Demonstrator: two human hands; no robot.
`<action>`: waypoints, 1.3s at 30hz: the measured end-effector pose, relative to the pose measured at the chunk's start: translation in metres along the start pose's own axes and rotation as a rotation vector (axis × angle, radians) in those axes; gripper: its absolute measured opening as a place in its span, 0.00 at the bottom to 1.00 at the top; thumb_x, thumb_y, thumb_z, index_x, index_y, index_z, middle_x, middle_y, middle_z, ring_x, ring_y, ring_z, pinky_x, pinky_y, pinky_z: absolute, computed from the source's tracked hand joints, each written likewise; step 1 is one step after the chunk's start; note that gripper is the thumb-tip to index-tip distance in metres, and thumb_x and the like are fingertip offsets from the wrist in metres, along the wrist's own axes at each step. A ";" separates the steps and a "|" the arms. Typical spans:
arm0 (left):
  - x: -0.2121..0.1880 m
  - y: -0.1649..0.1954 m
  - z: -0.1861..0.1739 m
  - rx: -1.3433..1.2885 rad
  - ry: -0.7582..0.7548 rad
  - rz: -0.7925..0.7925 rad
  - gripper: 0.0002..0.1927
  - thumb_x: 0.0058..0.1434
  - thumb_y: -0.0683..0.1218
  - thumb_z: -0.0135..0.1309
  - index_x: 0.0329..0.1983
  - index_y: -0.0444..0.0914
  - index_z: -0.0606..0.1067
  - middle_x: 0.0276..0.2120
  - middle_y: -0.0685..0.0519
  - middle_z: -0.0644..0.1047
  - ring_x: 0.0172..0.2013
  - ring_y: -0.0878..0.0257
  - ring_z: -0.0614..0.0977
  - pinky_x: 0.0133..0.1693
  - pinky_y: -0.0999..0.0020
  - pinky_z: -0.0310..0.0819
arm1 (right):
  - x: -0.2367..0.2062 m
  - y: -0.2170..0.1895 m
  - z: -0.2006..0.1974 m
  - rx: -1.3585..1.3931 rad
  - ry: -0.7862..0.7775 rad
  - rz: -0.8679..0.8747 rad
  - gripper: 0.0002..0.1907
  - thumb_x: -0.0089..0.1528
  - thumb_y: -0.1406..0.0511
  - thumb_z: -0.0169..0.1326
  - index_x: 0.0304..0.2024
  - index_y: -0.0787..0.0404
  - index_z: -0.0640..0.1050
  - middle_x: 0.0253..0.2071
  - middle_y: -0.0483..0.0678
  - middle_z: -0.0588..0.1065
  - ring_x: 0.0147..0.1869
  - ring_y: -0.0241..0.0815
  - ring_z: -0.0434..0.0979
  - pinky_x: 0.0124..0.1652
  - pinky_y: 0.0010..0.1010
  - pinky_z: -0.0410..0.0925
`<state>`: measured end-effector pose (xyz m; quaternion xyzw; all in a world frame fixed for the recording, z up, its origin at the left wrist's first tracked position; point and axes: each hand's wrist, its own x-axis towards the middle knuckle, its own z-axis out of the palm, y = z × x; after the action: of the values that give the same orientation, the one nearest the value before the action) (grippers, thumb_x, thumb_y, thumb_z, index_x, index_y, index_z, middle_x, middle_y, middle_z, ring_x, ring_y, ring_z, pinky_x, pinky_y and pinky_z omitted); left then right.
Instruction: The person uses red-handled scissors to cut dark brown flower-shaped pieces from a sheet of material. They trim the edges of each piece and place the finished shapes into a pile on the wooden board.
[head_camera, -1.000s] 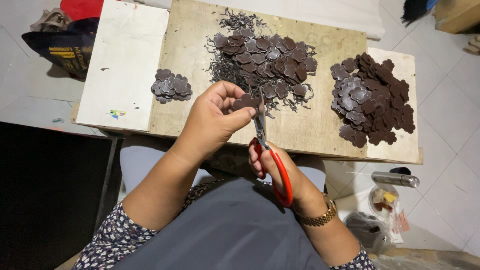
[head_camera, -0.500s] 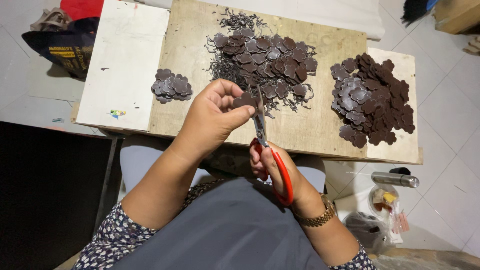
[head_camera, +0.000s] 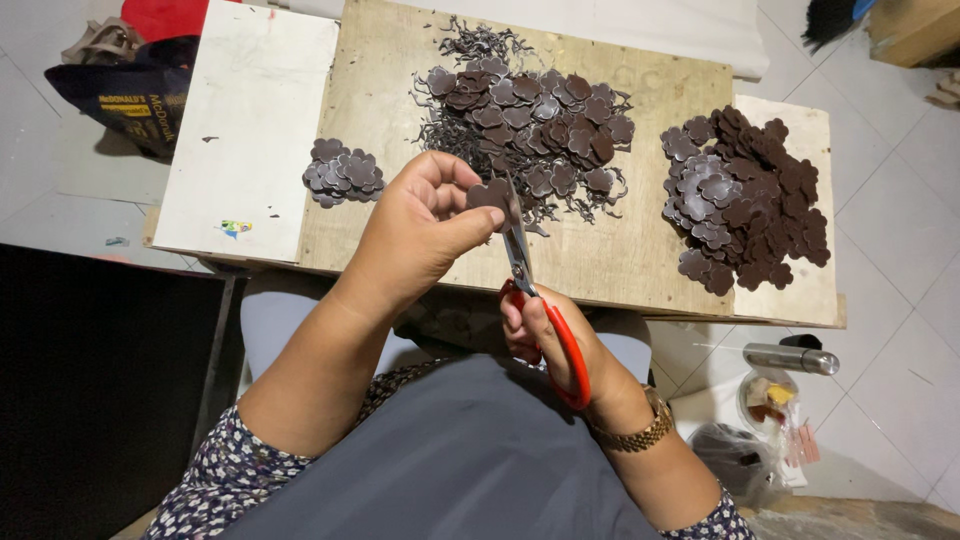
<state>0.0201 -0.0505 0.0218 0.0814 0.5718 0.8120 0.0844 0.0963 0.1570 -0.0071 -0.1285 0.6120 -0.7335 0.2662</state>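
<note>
Here, nearest you, your right hand (head_camera: 545, 335) grips red-handled scissors (head_camera: 535, 290), blades at a dark brown flower-shaped piece (head_camera: 487, 193) pinched in your left hand (head_camera: 420, 225). You appear mid-trim; the cut likely needs turning the piece. Farther on the counter (head_camera: 600, 260): an untrimmed heap (head_camera: 525, 120), smaller stacks left (head_camera: 343, 172) and right (head_camera: 745, 200).

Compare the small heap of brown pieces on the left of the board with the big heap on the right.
The left heap is small and greyish-brown, lying where the white board meets the plywood board; the right heap is far larger, darker and spreads wider. The left heap lies nearer the left hand; the right heap lies beyond the scissors. Both hold flat, flower-shaped cutouts.
</note>
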 end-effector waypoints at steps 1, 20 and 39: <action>0.000 0.001 0.000 -0.008 0.001 -0.007 0.15 0.60 0.36 0.60 0.46 0.35 0.68 0.34 0.52 0.81 0.32 0.72 0.79 0.36 0.79 0.75 | 0.000 0.000 0.000 -0.007 0.000 0.003 0.28 0.69 0.42 0.42 0.37 0.59 0.66 0.28 0.39 0.59 0.29 0.31 0.54 0.29 0.24 0.55; 0.000 -0.004 0.004 -0.024 -0.031 -0.029 0.17 0.59 0.36 0.61 0.47 0.33 0.66 0.34 0.51 0.79 0.32 0.70 0.81 0.35 0.77 0.78 | 0.003 0.006 -0.003 0.038 -0.034 -0.057 0.29 0.69 0.41 0.45 0.40 0.60 0.66 0.30 0.39 0.57 0.31 0.31 0.52 0.32 0.24 0.54; -0.003 -0.010 0.008 -0.120 -0.104 -0.103 0.11 0.61 0.36 0.58 0.43 0.34 0.69 0.34 0.52 0.79 0.32 0.70 0.80 0.36 0.75 0.78 | 0.000 0.000 0.001 -0.017 -0.013 -0.065 0.30 0.68 0.40 0.46 0.45 0.60 0.68 0.34 0.40 0.62 0.36 0.33 0.58 0.38 0.24 0.59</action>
<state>0.0252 -0.0406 0.0148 0.0887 0.5203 0.8341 0.1602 0.0970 0.1558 -0.0072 -0.1552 0.6120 -0.7356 0.2453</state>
